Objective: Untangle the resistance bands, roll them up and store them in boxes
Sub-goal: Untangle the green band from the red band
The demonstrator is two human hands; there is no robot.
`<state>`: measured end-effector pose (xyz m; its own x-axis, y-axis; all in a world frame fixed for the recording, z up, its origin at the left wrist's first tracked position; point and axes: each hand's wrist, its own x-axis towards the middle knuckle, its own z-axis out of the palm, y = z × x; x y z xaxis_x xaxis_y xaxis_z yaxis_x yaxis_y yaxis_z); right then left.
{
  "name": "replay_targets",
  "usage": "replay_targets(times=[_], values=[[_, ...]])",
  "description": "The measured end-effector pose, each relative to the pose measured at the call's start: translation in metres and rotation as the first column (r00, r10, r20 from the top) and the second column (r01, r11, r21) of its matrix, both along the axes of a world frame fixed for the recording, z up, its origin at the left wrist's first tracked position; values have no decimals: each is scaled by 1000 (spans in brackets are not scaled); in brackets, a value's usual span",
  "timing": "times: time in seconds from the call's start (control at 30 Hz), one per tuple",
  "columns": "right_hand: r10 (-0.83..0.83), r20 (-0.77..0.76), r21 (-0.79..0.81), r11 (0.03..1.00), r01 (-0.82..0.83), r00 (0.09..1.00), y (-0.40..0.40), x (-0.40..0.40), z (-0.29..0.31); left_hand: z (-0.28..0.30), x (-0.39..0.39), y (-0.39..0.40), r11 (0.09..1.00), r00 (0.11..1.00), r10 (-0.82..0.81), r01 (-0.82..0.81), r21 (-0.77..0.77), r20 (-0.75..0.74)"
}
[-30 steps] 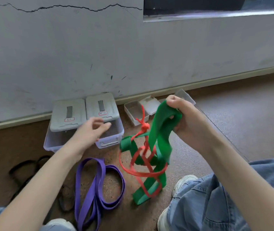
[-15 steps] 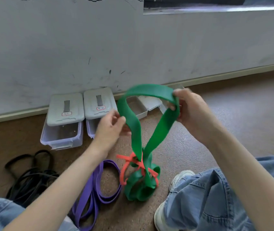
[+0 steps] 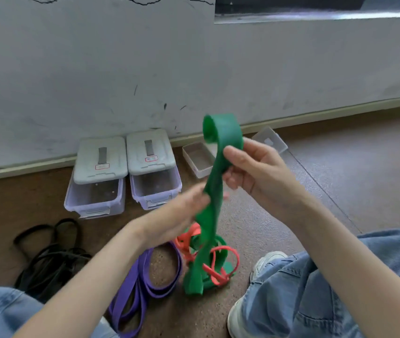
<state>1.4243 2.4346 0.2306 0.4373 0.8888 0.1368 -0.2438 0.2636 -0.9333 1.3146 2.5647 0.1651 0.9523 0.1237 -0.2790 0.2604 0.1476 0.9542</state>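
Observation:
A wide green resistance band [image 3: 218, 167] hangs upright in front of me, its top curled over. My right hand [image 3: 255, 169] grips it near the top. My left hand [image 3: 182, 211], blurred, holds the same band lower down. A thin red band [image 3: 218, 259] is still wound around the green band's lower loops, which rest on the floor. A purple band [image 3: 145, 284] lies on the floor to the left, and a heap of black bands [image 3: 50, 259] lies further left.
Two lidded clear boxes [image 3: 99, 181] [image 3: 154, 174] stand against the grey wall. A small open white box [image 3: 197, 158] and its lid [image 3: 271, 140] lie to their right. My jeans-clad knees and a white shoe [image 3: 264, 262] frame the brown floor.
The green loop, spread wide between both hands before, is now drawn into one upright strand. My left hand slid down it and closer to my right hand.

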Motion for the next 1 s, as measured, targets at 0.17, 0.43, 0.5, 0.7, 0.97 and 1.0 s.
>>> replay_targets(times=[0.17, 0.43, 0.5, 0.7, 0.97, 1.0], values=[[-146, -383, 168, 960, 224, 912, 2, 16, 14, -21, -14, -9, 849, 992, -122, 126, 513, -42], [118, -61, -584, 801, -132, 991, -9, 3, -32, 48, -1, -9, 973, 932, 229, -221, -61, 281], [258, -130, -476, 831, -288, 957, -12, 0, -30, 54, 1, -14, 957, 915, 286, -261, -123, 286], [330, -51, -461, 829, -316, 943, -11, 0, -28, 59, -2, -4, 869, 856, 396, -467, 167, 332], [-333, 172, -518, 770, 373, 927, -2, -2, -37, 29, -10, -10, 727, 952, 266, -301, 617, 151], [-365, 200, -505, 757, 415, 909, -1, -2, -38, 24, -11, -16, 739, 964, 229, -264, 620, 138]])
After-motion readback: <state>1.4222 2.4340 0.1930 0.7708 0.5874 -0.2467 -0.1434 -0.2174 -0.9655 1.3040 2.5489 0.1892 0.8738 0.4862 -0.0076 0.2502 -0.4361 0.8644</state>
